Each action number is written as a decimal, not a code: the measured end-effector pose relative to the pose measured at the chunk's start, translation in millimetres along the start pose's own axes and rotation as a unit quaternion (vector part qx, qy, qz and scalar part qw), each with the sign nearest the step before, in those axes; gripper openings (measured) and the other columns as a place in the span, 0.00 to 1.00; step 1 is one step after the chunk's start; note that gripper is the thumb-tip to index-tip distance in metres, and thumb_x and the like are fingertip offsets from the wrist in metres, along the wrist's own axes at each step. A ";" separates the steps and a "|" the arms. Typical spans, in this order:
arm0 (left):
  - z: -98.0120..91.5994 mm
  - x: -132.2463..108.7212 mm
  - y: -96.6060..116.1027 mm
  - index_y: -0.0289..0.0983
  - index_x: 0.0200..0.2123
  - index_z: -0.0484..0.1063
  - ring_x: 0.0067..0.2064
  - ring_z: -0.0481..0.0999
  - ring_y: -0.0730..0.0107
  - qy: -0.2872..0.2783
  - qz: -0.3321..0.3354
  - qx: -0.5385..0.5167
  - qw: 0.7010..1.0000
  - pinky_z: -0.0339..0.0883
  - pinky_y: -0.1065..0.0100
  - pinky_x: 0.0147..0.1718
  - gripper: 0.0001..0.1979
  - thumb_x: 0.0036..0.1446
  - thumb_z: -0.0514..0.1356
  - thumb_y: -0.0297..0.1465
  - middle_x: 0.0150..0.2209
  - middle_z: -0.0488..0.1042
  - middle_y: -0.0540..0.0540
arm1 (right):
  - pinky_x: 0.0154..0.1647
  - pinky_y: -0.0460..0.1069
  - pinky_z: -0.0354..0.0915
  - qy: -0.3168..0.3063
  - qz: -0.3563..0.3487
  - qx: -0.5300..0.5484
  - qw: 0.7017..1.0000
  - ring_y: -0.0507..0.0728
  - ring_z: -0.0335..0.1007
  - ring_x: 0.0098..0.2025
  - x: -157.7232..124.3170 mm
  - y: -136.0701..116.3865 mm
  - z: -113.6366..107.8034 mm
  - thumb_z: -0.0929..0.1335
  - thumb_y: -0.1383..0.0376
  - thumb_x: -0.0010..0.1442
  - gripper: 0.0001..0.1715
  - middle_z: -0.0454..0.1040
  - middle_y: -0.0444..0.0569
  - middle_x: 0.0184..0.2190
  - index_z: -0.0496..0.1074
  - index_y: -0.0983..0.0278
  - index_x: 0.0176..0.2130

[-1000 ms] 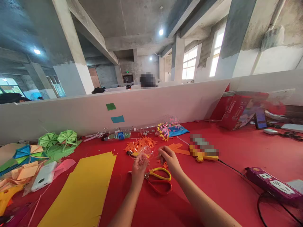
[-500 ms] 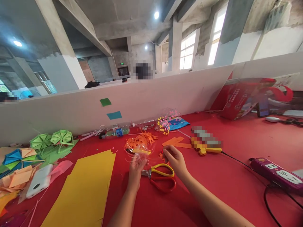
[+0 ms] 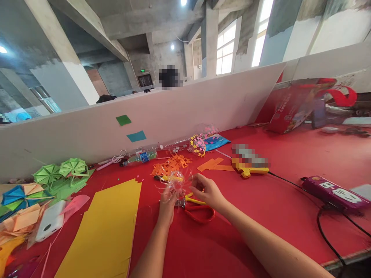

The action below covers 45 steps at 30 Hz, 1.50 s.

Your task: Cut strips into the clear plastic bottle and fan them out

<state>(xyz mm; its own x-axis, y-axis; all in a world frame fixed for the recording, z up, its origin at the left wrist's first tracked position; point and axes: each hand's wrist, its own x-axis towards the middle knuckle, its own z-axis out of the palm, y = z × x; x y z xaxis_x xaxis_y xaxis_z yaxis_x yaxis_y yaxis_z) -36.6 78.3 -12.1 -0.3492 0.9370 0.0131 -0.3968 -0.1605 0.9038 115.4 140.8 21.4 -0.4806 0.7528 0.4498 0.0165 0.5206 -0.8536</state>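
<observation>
My left hand (image 3: 168,200) is closed on a clear plastic piece (image 3: 175,181) cut into thin strips that fan outward. Close to its right side, my right hand (image 3: 207,190) has its fingers bent together near the strips; what they hold, if anything, is too small to tell. Below both hands lie scissors (image 3: 199,213) with one red and one yellow handle, partly hidden by my hands. Orange paper cutouts (image 3: 171,165) are heaped just behind the plastic, and a yellow-handled tool (image 3: 171,178) lies partly behind it.
Yellow paper sheets (image 3: 101,227) lie at left, beside green folded paper umbrellas (image 3: 74,166) and a white device (image 3: 50,222). A yellow glue gun (image 3: 247,168) and purple power strip (image 3: 333,193) are at right. A bottle (image 3: 140,156) stays near the white partition (image 3: 174,119).
My right hand has moved left to the plastic strips, now covering part of the yellow scissor handle. The plastic piece is turned more openly to view. The camera view has shifted slightly.
</observation>
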 end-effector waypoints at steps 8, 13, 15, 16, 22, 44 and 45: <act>4.6 -0.5 6.3 0.37 0.38 0.73 0.31 0.77 0.77 0.006 -0.027 -0.042 0.999 0.69 0.74 0.34 0.20 0.39 0.72 0.33 0.37 0.78 0.49 | 0.23 0.44 0.55 -0.001 -0.010 -0.033 0.999 0.50 0.58 0.21 -2.6 -1.6 1.7 0.65 0.66 0.54 0.03 0.67 0.41 0.21 0.66 0.61 0.28; 1.2 1.2 7.8 0.36 0.37 0.74 0.33 0.77 0.75 0.016 -0.013 -0.060 0.998 0.71 0.73 0.36 0.17 0.41 0.71 0.32 0.35 0.78 0.49 | 0.25 0.44 0.59 -0.015 0.005 -0.016 1.000 0.51 0.63 0.22 -4.3 -1.3 5.0 0.64 0.68 0.52 0.01 0.69 0.41 0.21 0.64 0.61 0.29; 0.3 1.7 8.1 0.36 0.37 0.74 0.33 0.78 0.75 0.017 -0.009 -0.065 0.998 0.71 0.72 0.36 0.18 0.41 0.71 0.31 0.37 0.78 0.48 | 0.24 0.44 0.61 -0.022 0.016 0.003 1.000 0.51 0.65 0.22 -5.5 -1.2 6.4 0.63 0.68 0.52 0.02 0.69 0.41 0.22 0.63 0.61 0.30; 0.1 1.8 8.2 0.36 0.38 0.74 0.33 0.78 0.75 0.014 -0.009 -0.068 0.998 0.71 0.72 0.36 0.18 0.42 0.70 0.31 0.38 0.79 0.47 | 0.24 0.44 0.61 -0.027 0.023 0.014 0.999 0.51 0.65 0.22 -6.0 -1.2 7.0 0.62 0.68 0.53 0.02 0.68 0.41 0.22 0.62 0.61 0.30; -0.6 1.2 6.8 0.36 0.39 0.74 0.35 0.78 0.74 0.017 -0.015 -0.084 0.996 0.71 0.71 0.39 0.17 0.43 0.70 0.31 0.38 0.79 0.47 | 0.17 0.42 0.62 -0.067 0.080 0.085 0.991 0.50 0.64 0.16 -6.9 2.0 13.0 0.60 0.69 0.53 0.04 0.68 0.38 0.19 0.59 0.60 0.31; -4.8 4.5 1.4 0.36 0.41 0.73 0.30 0.75 0.74 0.061 -0.002 0.065 0.996 0.67 0.74 0.31 0.23 0.40 0.71 0.36 0.32 0.77 0.48 | 0.36 0.50 0.64 0.144 -0.101 -0.055 0.983 0.56 0.68 0.33 -5.7 -27.3 -15.1 0.62 0.64 0.61 0.09 0.71 0.48 0.28 0.67 0.60 0.29; -4.0 4.4 2.3 0.36 0.42 0.73 0.30 0.75 0.74 0.067 -0.001 0.068 0.995 0.67 0.73 0.30 0.24 0.39 0.71 0.36 0.32 0.76 0.48 | 0.36 0.50 0.64 0.124 -0.111 -0.060 0.984 0.56 0.69 0.33 -6.7 -29.0 -12.8 0.63 0.65 0.60 0.08 0.72 0.48 0.29 0.68 0.60 0.30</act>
<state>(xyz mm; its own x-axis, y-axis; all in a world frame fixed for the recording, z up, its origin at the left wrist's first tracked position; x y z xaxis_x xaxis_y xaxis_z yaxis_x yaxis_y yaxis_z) -42.5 80.8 -11.7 -0.4626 0.8858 -0.0377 -0.2820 -0.1066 0.9535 129.4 125.8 46.5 -0.2553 0.6828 0.6846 0.0454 0.7157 -0.6969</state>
